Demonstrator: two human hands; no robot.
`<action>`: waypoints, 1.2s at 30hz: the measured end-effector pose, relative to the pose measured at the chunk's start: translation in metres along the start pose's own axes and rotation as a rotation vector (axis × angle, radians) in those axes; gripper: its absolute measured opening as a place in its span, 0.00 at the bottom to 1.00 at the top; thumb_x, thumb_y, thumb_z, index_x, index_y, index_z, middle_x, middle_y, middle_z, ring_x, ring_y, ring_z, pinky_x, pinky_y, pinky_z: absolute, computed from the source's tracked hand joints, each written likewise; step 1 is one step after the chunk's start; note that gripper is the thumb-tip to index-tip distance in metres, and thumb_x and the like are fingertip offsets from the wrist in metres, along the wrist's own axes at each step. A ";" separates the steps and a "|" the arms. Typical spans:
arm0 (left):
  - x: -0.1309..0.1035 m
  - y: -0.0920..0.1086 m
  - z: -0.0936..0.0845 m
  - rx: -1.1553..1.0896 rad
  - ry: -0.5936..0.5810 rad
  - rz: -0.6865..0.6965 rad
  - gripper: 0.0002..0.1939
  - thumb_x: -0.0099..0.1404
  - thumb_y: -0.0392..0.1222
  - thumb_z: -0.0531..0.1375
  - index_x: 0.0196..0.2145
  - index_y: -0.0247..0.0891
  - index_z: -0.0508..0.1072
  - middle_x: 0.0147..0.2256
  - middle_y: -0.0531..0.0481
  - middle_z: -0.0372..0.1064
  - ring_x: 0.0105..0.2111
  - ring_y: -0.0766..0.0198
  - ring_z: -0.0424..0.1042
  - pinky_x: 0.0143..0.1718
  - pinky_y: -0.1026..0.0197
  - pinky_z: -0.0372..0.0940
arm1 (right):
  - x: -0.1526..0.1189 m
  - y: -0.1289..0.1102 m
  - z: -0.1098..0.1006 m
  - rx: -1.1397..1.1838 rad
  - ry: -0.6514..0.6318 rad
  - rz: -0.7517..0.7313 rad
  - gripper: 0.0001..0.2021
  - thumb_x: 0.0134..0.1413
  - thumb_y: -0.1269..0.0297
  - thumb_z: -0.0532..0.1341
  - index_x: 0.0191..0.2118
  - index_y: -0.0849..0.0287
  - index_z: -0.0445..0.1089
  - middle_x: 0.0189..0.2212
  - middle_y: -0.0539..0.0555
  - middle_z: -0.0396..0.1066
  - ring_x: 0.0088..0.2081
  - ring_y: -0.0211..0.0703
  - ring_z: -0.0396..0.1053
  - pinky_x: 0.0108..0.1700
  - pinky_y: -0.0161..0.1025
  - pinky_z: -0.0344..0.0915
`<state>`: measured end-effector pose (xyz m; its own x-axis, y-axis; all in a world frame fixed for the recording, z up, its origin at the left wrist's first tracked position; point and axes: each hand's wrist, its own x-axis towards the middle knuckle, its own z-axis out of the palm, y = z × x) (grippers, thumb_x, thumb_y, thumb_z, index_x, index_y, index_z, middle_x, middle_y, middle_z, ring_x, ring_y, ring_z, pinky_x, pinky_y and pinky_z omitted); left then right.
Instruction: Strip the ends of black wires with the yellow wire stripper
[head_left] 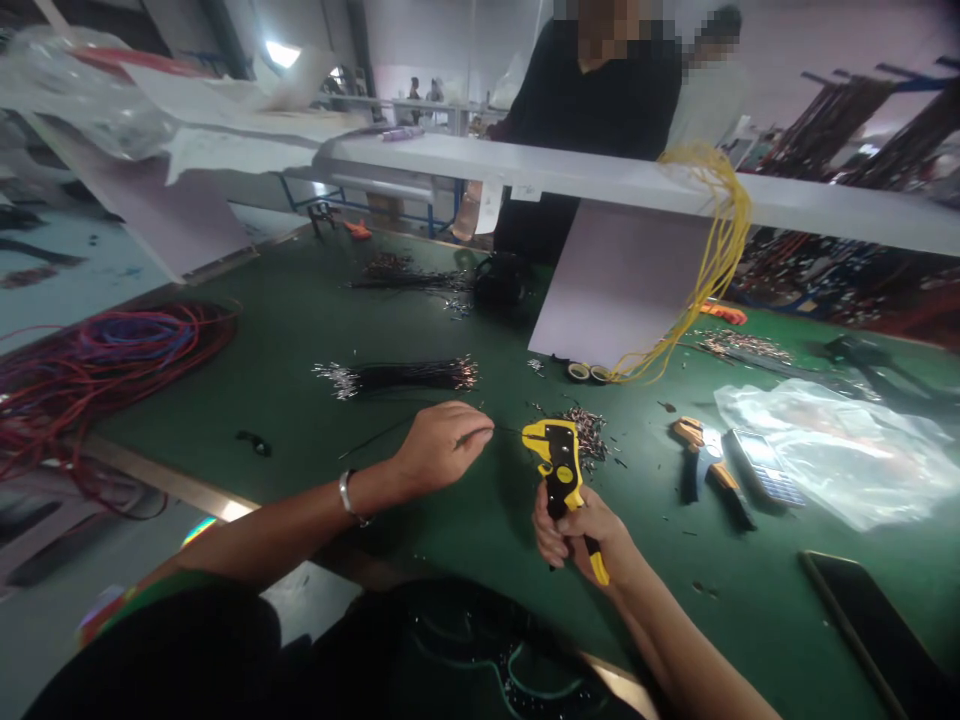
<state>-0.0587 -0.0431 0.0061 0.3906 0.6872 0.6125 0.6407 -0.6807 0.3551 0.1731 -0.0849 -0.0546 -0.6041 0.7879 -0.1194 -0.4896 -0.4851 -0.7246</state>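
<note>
My right hand (574, 535) is wrapped round the grips of a yellow-and-black wire stripper (562, 470), its jaws pointing left. Pinched in my left hand (442, 445) is a thin black wire (379, 435), whose free end reaches from the fingertips to the stripper's jaws. Whether the jaws are clamped on it I cannot tell. Behind my left hand lies a bundle of black wires (397, 375) with bare or tipped ends. A heap of small cut bits (591, 435) sits just behind the stripper.
Right of my hands are an orange-handled tool (709, 465), a keypad phone (765, 467), a clear plastic bag (847, 450) and a dark smartphone (874, 630). Red and blue wire coils (142, 345) lie left. Yellow wires (724, 235) hang off a white shelf (600, 165); a person (600, 90) stands behind it.
</note>
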 end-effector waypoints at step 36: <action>0.017 -0.020 0.043 0.344 -0.315 0.229 0.10 0.64 0.35 0.54 0.30 0.37 0.74 0.23 0.49 0.69 0.31 0.62 0.67 0.55 0.48 0.52 | -0.003 -0.002 -0.001 -0.028 -0.001 0.020 0.08 0.37 0.72 0.61 0.30 0.62 0.69 0.19 0.48 0.62 0.17 0.33 0.56 0.19 0.34 0.57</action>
<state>-0.0362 -0.0073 -0.0208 0.6925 0.6092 0.3864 0.6748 -0.7364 -0.0486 0.1762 -0.0856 -0.0534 -0.6141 0.7778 -0.1334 -0.4597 -0.4900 -0.7406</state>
